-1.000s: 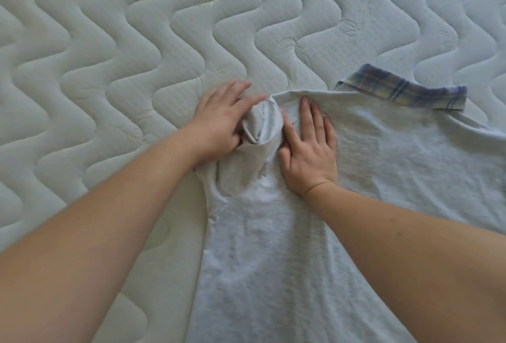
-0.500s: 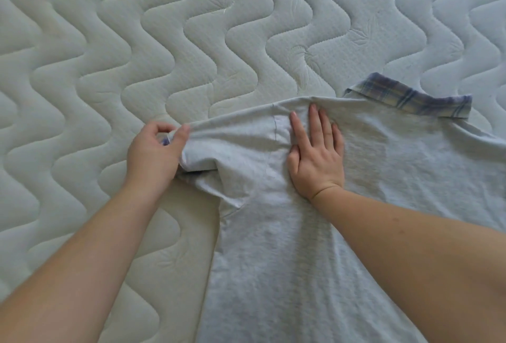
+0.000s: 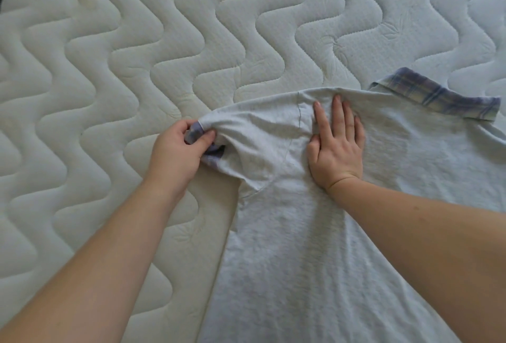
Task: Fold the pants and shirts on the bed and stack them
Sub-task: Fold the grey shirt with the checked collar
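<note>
Since a second ago the left hand [image 3: 175,151] has drawn the sleeve [image 3: 246,148] outward, pinching its plaid cuff [image 3: 195,134], while the flat, open right hand [image 3: 338,151] pins the grey shirt [image 3: 315,246] on the mattress [image 3: 137,55]; harder tugging could drag it askew.

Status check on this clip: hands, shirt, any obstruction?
Left hand pinches the sleeve cuff. Right hand presses flat on the grey shirt, spread unfolded on the mattress. No obstruction seen.

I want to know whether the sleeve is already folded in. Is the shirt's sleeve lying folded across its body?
No: the left hand pinches the sleeve stretched outward over the mattress, beside the shirt.
</note>
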`<move>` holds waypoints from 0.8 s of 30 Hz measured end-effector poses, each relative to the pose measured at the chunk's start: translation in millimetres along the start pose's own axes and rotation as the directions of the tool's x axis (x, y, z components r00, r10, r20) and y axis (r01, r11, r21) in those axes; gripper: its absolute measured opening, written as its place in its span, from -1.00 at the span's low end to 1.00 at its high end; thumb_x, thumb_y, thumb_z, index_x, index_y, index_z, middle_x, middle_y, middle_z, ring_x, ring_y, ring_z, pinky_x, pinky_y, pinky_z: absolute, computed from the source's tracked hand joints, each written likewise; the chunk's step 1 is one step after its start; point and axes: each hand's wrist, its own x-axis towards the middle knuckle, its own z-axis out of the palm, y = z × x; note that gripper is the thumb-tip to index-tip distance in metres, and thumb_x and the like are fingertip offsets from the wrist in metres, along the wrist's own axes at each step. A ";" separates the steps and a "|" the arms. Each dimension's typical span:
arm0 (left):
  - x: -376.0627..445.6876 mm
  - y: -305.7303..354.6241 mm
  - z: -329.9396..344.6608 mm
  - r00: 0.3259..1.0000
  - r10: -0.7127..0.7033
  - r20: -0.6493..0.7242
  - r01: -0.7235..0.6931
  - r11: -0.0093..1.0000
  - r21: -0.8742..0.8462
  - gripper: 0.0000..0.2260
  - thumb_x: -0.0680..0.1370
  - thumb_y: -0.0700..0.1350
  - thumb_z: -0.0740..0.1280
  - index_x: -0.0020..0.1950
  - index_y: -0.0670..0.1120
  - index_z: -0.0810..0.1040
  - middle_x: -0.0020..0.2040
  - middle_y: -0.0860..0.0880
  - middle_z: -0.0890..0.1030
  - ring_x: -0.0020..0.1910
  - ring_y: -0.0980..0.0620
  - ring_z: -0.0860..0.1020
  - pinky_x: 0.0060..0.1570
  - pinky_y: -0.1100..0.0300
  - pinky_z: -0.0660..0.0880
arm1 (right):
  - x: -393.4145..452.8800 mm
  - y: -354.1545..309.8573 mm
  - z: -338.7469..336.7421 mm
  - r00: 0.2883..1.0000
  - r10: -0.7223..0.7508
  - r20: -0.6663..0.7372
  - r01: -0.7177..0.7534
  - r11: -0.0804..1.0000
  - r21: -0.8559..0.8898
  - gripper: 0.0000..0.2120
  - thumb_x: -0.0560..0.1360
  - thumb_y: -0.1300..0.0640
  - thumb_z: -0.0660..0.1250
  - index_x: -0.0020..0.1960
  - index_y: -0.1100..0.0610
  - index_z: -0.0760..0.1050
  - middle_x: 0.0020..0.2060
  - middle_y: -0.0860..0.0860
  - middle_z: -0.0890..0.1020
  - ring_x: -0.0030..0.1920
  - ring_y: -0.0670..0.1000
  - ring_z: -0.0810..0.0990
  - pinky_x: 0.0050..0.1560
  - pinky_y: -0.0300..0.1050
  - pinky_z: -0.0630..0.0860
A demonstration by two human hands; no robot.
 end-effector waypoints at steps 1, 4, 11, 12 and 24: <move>-1.6 2.6 2.5 0.999 -0.009 -0.045 0.005 0.995 -0.099 -0.84 0.50 -0.12 0.48 -0.06 0.12 0.57 -0.23 0.12 0.67 -0.19 0.15 0.63 -0.07 0.08 0.58 | 0.1 0.2 -0.1 1.000 0.002 0.000 -0.002 1.000 -0.001 -0.37 0.53 -0.03 -0.02 0.59 -0.14 -0.05 0.60 0.06 0.00 0.58 0.05 -0.05 0.53 -0.04 -0.25; -1.9 2.6 0.7 0.962 0.041 -0.271 -0.077 0.990 -0.122 -0.68 0.48 -0.07 0.50 0.10 0.20 0.47 -0.24 0.09 0.66 -0.28 0.14 0.60 -0.20 0.08 0.58 | -0.1 0.2 0.3 1.000 0.004 0.003 -0.004 1.000 -0.003 -0.37 0.53 -0.03 -0.03 0.59 -0.16 -0.08 0.60 0.05 -0.01 0.58 0.04 -0.07 0.54 -0.02 -0.23; -30.3 -19.0 9.2 0.906 -0.161 -0.392 0.162 0.986 -0.030 -0.54 0.44 0.31 0.38 0.11 -0.03 0.51 -0.16 0.19 0.57 -0.30 0.45 0.50 -0.26 0.54 0.38 | -0.2 0.8 2.1 1.000 0.005 -0.008 -0.005 1.000 -0.012 -0.37 0.53 -0.03 -0.03 0.58 -0.16 -0.08 0.60 0.04 -0.01 0.58 0.04 -0.06 0.50 -0.09 -0.31; -38.6 -21.8 11.0 0.939 -0.158 -0.305 0.162 0.987 -0.014 -0.51 0.38 0.37 0.35 0.05 0.00 0.54 -0.17 0.19 0.60 -0.26 0.43 0.53 -0.25 0.54 0.38 | -0.3 0.7 2.0 1.000 0.006 -0.012 -0.006 1.000 -0.011 -0.38 0.53 -0.03 -0.03 0.58 -0.16 -0.07 0.60 0.04 0.00 0.58 0.04 -0.05 0.50 -0.09 -0.31; -75.9 -28.0 2.8 0.982 -0.005 -0.188 0.029 0.992 0.126 -0.78 0.51 0.10 0.44 -0.10 -0.03 0.56 -0.26 0.01 0.67 -0.26 0.03 0.61 -0.21 0.11 0.51 | 0.1 0.1 1.6 0.999 0.000 -0.038 0.000 1.000 0.008 -0.38 0.53 -0.02 0.00 0.58 -0.14 -0.01 0.59 0.06 0.04 0.57 0.05 -0.02 0.50 -0.10 -0.29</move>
